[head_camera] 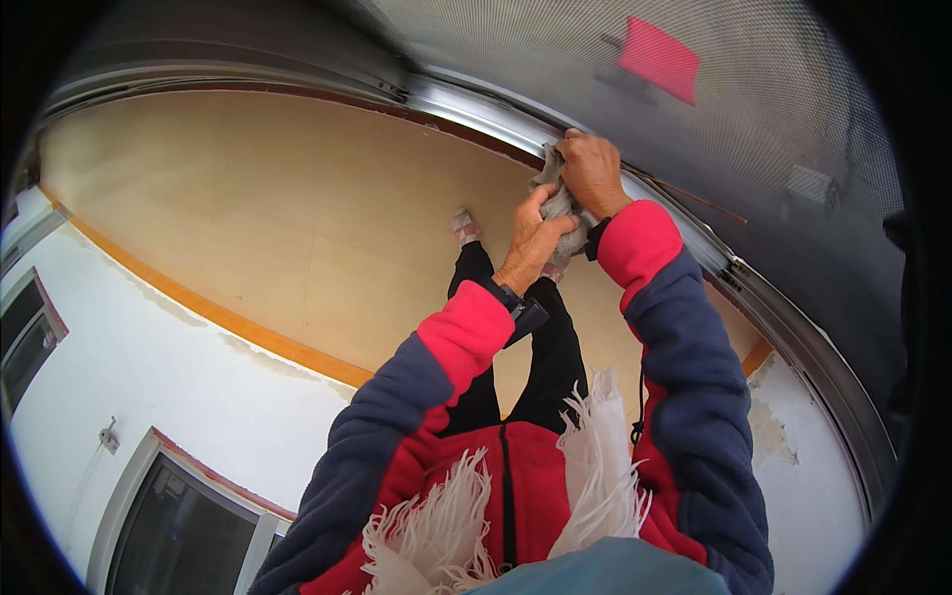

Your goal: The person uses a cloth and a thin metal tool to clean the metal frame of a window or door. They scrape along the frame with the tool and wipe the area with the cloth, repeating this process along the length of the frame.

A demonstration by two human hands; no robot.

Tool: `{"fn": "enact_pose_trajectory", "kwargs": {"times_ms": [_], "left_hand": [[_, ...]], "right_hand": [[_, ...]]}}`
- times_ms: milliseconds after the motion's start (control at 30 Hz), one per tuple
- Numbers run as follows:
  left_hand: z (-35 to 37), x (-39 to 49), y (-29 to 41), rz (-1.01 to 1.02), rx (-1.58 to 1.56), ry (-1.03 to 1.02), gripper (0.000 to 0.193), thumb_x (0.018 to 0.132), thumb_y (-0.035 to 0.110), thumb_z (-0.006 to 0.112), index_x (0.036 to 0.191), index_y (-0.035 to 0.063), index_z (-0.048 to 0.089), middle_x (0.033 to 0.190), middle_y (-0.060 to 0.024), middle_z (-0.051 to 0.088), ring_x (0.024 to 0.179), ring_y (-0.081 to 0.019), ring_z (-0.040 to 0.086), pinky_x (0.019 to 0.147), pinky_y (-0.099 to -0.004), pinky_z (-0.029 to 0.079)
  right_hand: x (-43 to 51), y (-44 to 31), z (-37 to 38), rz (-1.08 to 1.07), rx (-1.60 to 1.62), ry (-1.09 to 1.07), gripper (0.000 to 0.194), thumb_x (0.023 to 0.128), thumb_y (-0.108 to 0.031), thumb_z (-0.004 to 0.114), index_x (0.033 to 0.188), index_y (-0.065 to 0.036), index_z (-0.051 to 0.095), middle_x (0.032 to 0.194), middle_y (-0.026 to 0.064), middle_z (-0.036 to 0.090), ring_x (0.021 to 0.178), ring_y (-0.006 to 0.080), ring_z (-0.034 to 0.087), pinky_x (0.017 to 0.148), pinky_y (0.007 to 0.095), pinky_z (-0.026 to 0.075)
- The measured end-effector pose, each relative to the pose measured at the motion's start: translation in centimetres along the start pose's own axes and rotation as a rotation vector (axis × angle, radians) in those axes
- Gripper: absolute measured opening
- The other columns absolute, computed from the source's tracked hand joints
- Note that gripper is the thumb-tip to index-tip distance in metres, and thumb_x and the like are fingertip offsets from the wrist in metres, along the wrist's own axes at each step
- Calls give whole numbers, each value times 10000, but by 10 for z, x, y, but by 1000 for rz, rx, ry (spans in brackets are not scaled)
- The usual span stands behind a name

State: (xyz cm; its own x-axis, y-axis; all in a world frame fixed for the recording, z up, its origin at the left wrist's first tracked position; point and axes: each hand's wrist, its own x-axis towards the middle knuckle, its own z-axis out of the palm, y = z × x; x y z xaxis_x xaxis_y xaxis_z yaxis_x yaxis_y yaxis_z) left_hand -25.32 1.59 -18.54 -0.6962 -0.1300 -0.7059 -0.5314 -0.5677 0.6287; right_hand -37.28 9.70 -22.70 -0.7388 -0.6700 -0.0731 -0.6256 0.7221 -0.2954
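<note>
A crumpled grey cloth [571, 242] is bunched between my two hands, over the metal track of a sliding window [483, 111]. My left hand [532, 234] grips the loose lower bundle, its thumb lying across the fabric. Higher up, my right hand [593, 169] has its fingers curled round the cloth's upper end, against the frame beside the mesh screen [520, 44]. Part of the cloth is hidden behind my fingers.
Beyond the mesh, a pink patch [660, 61] shows at the top. A thin brown stick [699, 199] lies along the track. Below is a beige tiled floor [253, 201] with orange edging [178, 294]. White walls with peeling patches [201, 372] hold framed windows [186, 528].
</note>
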Motion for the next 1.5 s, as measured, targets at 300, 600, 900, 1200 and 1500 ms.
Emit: {"fn": "enact_pose_trajectory", "kwargs": {"times_ms": [300, 600, 900, 1200, 1500], "left_hand": [[7, 1, 3, 14, 42, -24, 507, 758, 22, 656, 1237, -33, 498, 1066, -120, 612, 944, -191, 605, 812, -302, 503], [11, -1, 3, -2, -3, -1, 516, 732, 26, 650, 1226, -36, 512, 1047, -118, 615, 912, -186, 604, 798, -301, 502], [7, 0, 2, 0, -86, 4, 496, 766, -17, 646, 1240, -28, 501, 1068, -124, 612, 939, -194, 620, 812, -305, 518], [5, 4, 7, 19, -60, 26, 496, 780, -17, 637, 1255, -34, 494, 1098, -133, 604, 965, -199, 617, 829, -304, 516], [3, -2, 9, 39, -78, 33, 499, 785, -29, 626, 1265, -36, 491, 1110, -138, 603, 969, -201, 619, 831, -306, 520]], "right_hand": [[0, 5, -7, -33, -28, 69, 80, 654, -55, 627, 727, -22, 624, 673, 134, 648, 666, 299, 660, 576, 387, 507], [-6, 13, -8, -52, -43, 96, 92, 680, -64, 624, 754, -11, 620, 668, 130, 651, 644, 277, 664, 557, 364, 506], [-5, 12, -15, -48, -55, 80, 58, 691, -76, 627, 723, -28, 638, 672, 141, 655, 636, 277, 669, 557, 366, 510], [-4, 11, -26, -46, -93, 46, 37, 672, -96, 650, 652, -87, 680, 730, 100, 656, 662, 261, 669, 590, 366, 515], [-4, 6, -30, -28, -112, 30, 54, 681, -107, 645, 649, -81, 680, 747, 97, 662, 662, 264, 666, 600, 365, 514]]}}
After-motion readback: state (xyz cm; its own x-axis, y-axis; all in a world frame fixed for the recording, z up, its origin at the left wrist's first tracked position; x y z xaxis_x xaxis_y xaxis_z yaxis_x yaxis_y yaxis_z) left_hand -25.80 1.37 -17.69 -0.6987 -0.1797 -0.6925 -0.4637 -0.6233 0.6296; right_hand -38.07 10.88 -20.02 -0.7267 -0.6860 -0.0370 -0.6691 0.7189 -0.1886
